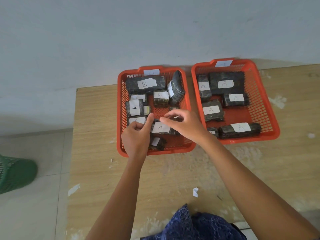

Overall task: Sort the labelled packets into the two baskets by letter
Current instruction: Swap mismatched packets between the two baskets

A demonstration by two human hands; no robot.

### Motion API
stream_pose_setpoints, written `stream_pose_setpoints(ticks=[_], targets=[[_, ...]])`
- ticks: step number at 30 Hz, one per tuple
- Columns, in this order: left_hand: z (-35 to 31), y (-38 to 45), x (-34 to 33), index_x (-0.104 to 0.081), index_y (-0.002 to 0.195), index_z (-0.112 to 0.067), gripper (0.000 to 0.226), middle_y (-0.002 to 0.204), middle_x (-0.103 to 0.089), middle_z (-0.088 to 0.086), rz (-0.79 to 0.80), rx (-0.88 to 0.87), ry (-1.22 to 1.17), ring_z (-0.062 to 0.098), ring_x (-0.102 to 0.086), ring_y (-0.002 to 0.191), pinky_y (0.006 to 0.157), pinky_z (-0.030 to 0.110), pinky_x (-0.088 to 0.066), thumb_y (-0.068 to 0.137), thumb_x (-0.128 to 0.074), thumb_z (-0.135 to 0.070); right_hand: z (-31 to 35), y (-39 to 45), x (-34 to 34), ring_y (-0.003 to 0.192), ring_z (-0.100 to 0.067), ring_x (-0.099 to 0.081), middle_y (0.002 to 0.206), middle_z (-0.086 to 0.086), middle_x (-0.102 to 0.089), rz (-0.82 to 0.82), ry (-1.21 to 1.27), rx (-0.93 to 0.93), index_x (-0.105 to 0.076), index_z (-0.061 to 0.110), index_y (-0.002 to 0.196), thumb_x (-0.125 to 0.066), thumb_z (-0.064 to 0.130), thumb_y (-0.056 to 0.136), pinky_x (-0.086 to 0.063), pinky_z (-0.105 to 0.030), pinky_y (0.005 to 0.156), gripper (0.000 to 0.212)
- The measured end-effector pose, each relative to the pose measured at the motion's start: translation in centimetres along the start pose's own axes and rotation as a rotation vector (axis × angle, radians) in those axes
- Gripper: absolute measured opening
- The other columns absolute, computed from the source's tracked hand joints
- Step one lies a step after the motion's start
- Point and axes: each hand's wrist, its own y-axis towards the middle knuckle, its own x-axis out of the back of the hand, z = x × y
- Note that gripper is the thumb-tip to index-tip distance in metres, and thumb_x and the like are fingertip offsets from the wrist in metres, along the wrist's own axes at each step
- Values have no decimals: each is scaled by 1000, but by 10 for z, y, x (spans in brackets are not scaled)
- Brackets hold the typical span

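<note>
Two orange baskets stand side by side on the wooden table. The left basket (pixel 119 104) has a B tag on its far rim and holds dark packets, some labelled B (pixel 145 84), some A (pixel 134 107). The right basket (pixel 259 94) holds several packets labelled A (pixel 224 84). One A packet (pixel 161 127) lies near the front of the left basket, between my hands. My left hand (pixel 136 137) has curled fingers, and its thumb is against that packet's left end. My right hand (pixel 186 124) covers its right end with fingers spread.
A wall rises just behind the baskets. A small scrap of white paper (pixel 195 192) lies on the table (pixel 97 153) in front of me. A green basket (pixel 15 175) stands on the tiled floor to the left, beyond the table's left edge.
</note>
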Motion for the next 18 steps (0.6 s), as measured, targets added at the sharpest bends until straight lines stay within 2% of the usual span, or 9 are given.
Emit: stream_pose_setpoints(ticks=[2,5,7,9,11,14,16,18], targets=[[-4,3,0,-47,53,-20,67,48,-49,-8,15,19,24,9,-43,46,52,29,-39,78,-69,-78,0,0,2,100,-2,-62,104,21,-67,38,-71,16,-71,38,104,-74,73,65,-53,-34,87,52],[-8,1,-2,-56,59,-25,58,53,-56,-10,91,-45,43,6,-50,50,55,27,-39,89,-58,-74,-5,1,14,88,-9,-62,95,10,-66,0,-130,86,-75,27,99,-84,55,68,-53,-35,78,43],[-10,-3,-6,-69,82,-30,41,68,-66,-13,152,-105,39,3,-62,64,59,28,-47,98,-52,-64,-12,-1,34,77,-7,-61,86,6,-68,-120,-69,79,-75,22,95,-83,46,73,-47,-25,66,34],[-10,-7,-14,-70,105,-31,25,80,-70,-14,168,-198,106,6,-68,75,63,31,-55,100,-56,-52,-20,-8,57,63,-10,-61,75,1,-71,-280,5,14,-74,24,85,-78,46,81,-41,-24,57,23],[-6,-10,-25,-68,108,-32,17,75,-67,-14,146,-308,196,13,-66,73,62,36,-55,100,-57,-43,-35,-11,71,62,-13,-62,69,5,-69,-483,46,-115,-69,27,76,-73,52,83,-44,-27,58,26],[0,-17,-41,-66,107,-31,13,78,-65,-14,98,-381,266,20,-58,82,71,35,-49,100,-55,-35,-69,-10,79,62,-13,-56,67,4,-63,-756,210,-343,-68,8,76,-72,56,81,-44,-27,59,49],[1,-23,-46,-66,107,-25,11,88,-66,-10,51,-431,303,19,-50,90,73,33,-43,100,-57,-24,-86,-7,80,59,-12,-51,70,0,-61,-854,271,-433,-66,0,80,-71,54,83,-39,-22,54,54],[1,-24,-47,-67,106,-22,10,90,-65,-9,11,-432,307,19,-47,92,71,32,-40,99,-59,-20,-99,-3,84,67,-14,-56,81,-3,-65,-892,265,-496,-67,0,88,-69,51,86,-37,-18,54,51]])
